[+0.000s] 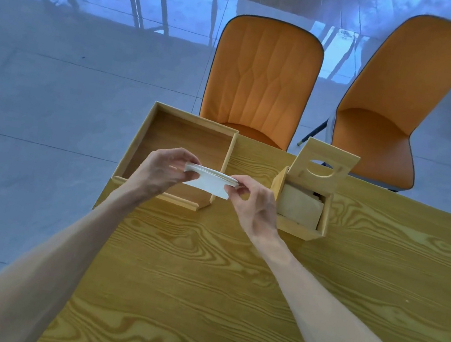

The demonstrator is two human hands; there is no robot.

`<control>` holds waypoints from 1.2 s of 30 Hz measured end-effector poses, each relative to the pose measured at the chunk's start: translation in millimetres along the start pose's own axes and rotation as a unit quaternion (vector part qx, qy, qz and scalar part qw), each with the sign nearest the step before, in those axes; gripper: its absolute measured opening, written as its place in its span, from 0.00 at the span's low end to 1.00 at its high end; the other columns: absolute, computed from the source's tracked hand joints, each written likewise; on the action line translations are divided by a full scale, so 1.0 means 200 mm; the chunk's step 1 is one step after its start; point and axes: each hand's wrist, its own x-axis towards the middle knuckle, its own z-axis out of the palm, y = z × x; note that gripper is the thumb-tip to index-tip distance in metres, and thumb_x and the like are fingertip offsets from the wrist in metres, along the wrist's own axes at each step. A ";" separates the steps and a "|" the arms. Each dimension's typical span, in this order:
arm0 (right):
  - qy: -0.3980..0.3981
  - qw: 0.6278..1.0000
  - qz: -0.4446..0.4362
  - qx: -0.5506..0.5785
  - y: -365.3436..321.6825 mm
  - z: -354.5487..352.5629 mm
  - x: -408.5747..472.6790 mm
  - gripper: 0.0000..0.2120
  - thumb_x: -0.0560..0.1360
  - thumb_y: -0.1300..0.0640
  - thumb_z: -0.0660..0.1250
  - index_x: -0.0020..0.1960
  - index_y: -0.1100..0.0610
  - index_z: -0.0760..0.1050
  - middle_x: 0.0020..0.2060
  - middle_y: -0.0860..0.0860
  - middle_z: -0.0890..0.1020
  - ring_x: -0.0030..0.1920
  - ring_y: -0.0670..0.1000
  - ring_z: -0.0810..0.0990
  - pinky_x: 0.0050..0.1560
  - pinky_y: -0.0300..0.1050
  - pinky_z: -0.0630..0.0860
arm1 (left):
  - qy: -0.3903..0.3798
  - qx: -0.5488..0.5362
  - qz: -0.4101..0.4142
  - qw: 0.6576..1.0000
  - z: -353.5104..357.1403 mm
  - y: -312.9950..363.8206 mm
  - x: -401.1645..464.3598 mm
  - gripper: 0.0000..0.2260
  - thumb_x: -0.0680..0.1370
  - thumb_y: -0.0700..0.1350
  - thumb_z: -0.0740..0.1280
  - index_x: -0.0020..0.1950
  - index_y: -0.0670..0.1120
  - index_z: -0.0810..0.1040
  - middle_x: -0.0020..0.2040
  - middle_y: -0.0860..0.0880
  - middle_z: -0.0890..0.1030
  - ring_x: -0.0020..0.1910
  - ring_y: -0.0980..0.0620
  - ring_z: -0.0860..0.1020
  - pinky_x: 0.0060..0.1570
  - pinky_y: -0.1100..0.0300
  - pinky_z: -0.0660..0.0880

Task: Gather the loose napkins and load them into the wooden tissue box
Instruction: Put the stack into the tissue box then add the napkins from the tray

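On your bench [259, 282], an open tray [145, 138] sits left of the tissue box [298, 229]; two chairs [260, 83] stand behind.

Grey tiled floor [53, 80], orange chairs [261, 80], wooden table [227, 291]

2 hands [163, 172], 1 napkin stack [209, 181], 1 tissue box [300, 206], 1 tray [146, 132], 2 chairs [261, 77].

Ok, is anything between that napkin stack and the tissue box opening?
Nothing visible blocks it. Both the left hand and the right hand hold the napkin stack just left of the tissue box. Its lid is tipped up and back, opening clear. Napkins already fill much of the inside.
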 end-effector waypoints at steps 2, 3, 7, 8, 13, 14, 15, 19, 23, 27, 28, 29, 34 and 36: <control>0.021 1.000 0.015 0.010 0.04 -0.09 -0.04 0.10 0.76 0.54 0.71 0.56 0.54 0.82 0.45 0.48 0.86 0.43 0.46 0.82 0.46 0.42 0.79 | -0.014 -0.007 0.016 1.000 0.08 0.07 0.02 0.09 0.71 0.49 0.76 0.49 0.58 0.82 0.47 0.58 0.85 0.50 0.59 0.83 0.46 0.65 0.76; 0.031 0.999 0.020 0.011 0.07 -0.14 -0.05 0.10 0.76 0.54 0.71 0.56 0.54 0.82 0.45 0.47 0.86 0.43 0.45 0.82 0.45 0.39 0.78 | -0.017 -0.014 0.020 1.000 0.12 0.11 0.03 0.09 0.71 0.49 0.76 0.49 0.57 0.82 0.47 0.58 0.85 0.50 0.58 0.83 0.46 0.64 0.77; 0.055 0.997 0.058 0.025 0.19 -0.34 -0.11 0.11 0.74 0.50 0.72 0.55 0.51 0.82 0.41 0.41 0.83 0.41 0.40 0.80 0.42 0.32 0.74 | -0.023 -0.034 0.031 0.999 0.32 0.26 0.07 0.10 0.71 0.48 0.77 0.49 0.57 0.81 0.45 0.59 0.86 0.46 0.59 0.83 0.43 0.68 0.79; 0.058 0.995 0.070 0.035 0.22 -0.39 -0.13 0.11 0.74 0.49 0.72 0.55 0.51 0.82 0.41 0.41 0.83 0.42 0.40 0.81 0.43 0.35 0.76 | -0.023 -0.047 0.026 0.998 0.37 0.29 0.08 0.10 0.71 0.48 0.77 0.50 0.55 0.81 0.44 0.57 0.86 0.44 0.59 0.83 0.41 0.66 0.80; 0.114 0.983 0.114 0.089 0.37 -0.57 -0.17 0.12 0.74 0.54 0.73 0.56 0.55 0.81 0.45 0.47 0.85 0.46 0.45 0.84 0.50 0.44 0.82 | -0.025 -0.062 -0.007 0.998 0.62 0.41 0.12 0.12 0.74 0.45 0.74 0.57 0.47 0.82 0.47 0.52 0.84 0.47 0.57 0.83 0.45 0.68 0.78; 0.122 0.981 0.120 0.088 0.39 -0.59 -0.17 0.11 0.74 0.54 0.73 0.55 0.55 0.81 0.44 0.46 0.85 0.46 0.45 0.84 0.50 0.44 0.82 | -0.025 -0.056 -0.008 0.998 0.66 0.43 0.12 0.12 0.75 0.44 0.73 0.58 0.46 0.81 0.47 0.52 0.84 0.46 0.56 0.82 0.45 0.69 0.78; 0.126 0.980 0.128 0.085 0.42 -0.61 -0.17 0.10 0.74 0.54 0.73 0.55 0.55 0.81 0.43 0.46 0.84 0.45 0.46 0.84 0.49 0.44 0.81 | -0.022 -0.051 -0.009 0.998 0.70 0.45 0.12 0.12 0.76 0.44 0.72 0.59 0.45 0.81 0.47 0.53 0.83 0.46 0.56 0.82 0.45 0.69 0.78; 0.122 0.980 0.142 0.064 0.49 -0.66 -0.16 0.11 0.76 0.53 0.72 0.55 0.58 0.82 0.46 0.51 0.86 0.44 0.46 0.83 0.48 0.41 0.79 | 0.000 -0.036 -0.025 0.999 0.80 0.50 0.14 0.12 0.76 0.43 0.71 0.60 0.44 0.82 0.49 0.49 0.84 0.47 0.53 0.82 0.51 0.59 0.80; 0.119 0.980 0.150 0.051 0.54 -0.67 -0.13 0.11 0.76 0.54 0.71 0.55 0.59 0.82 0.47 0.52 0.86 0.45 0.48 0.83 0.48 0.41 0.79 | 0.018 -0.013 -0.045 0.999 0.84 0.53 0.16 0.13 0.76 0.44 0.72 0.60 0.45 0.83 0.50 0.49 0.84 0.50 0.53 0.82 0.54 0.57 0.79; 0.117 0.981 0.153 0.036 0.57 -0.66 -0.12 0.11 0.75 0.53 0.72 0.55 0.57 0.81 0.45 0.50 0.86 0.43 0.47 0.83 0.46 0.40 0.79 | 0.036 0.033 -0.066 0.997 0.86 0.53 0.17 0.11 0.75 0.48 0.72 0.57 0.51 0.82 0.47 0.53 0.84 0.47 0.54 0.82 0.49 0.56 0.79; 0.118 0.980 0.155 0.034 0.58 -0.66 -0.12 0.12 0.75 0.52 0.72 0.56 0.56 0.81 0.45 0.49 0.86 0.43 0.47 0.83 0.46 0.42 0.80 | 0.037 0.044 -0.072 0.996 0.87 0.53 0.17 0.11 0.75 0.49 0.72 0.56 0.53 0.81 0.47 0.54 0.83 0.46 0.55 0.82 0.47 0.57 0.78; 0.117 0.980 0.158 0.031 0.58 -0.66 -0.12 0.12 0.75 0.51 0.72 0.57 0.54 0.80 0.44 0.49 0.86 0.43 0.47 0.83 0.46 0.43 0.81 | 0.037 0.053 -0.076 0.995 0.87 0.53 0.18 0.10 0.75 0.50 0.72 0.55 0.54 0.81 0.46 0.55 0.83 0.46 0.55 0.82 0.45 0.57 0.78; 0.111 0.980 0.165 0.009 0.62 -0.65 -0.11 0.10 0.76 0.51 0.71 0.55 0.53 0.80 0.45 0.49 0.87 0.44 0.49 0.84 0.47 0.48 0.81 | 0.040 0.095 -0.080 0.991 0.92 0.53 0.19 0.09 0.75 0.51 0.71 0.54 0.53 0.81 0.45 0.57 0.83 0.45 0.55 0.82 0.43 0.59 0.77; 0.114 0.980 0.165 -0.001 0.63 -0.65 -0.11 0.10 0.76 0.50 0.70 0.55 0.53 0.81 0.45 0.50 0.87 0.44 0.49 0.84 0.46 0.49 0.82 | 0.043 0.123 -0.075 0.989 0.93 0.53 0.20 0.09 0.76 0.52 0.70 0.55 0.53 0.82 0.46 0.56 0.84 0.46 0.54 0.82 0.43 0.57 0.77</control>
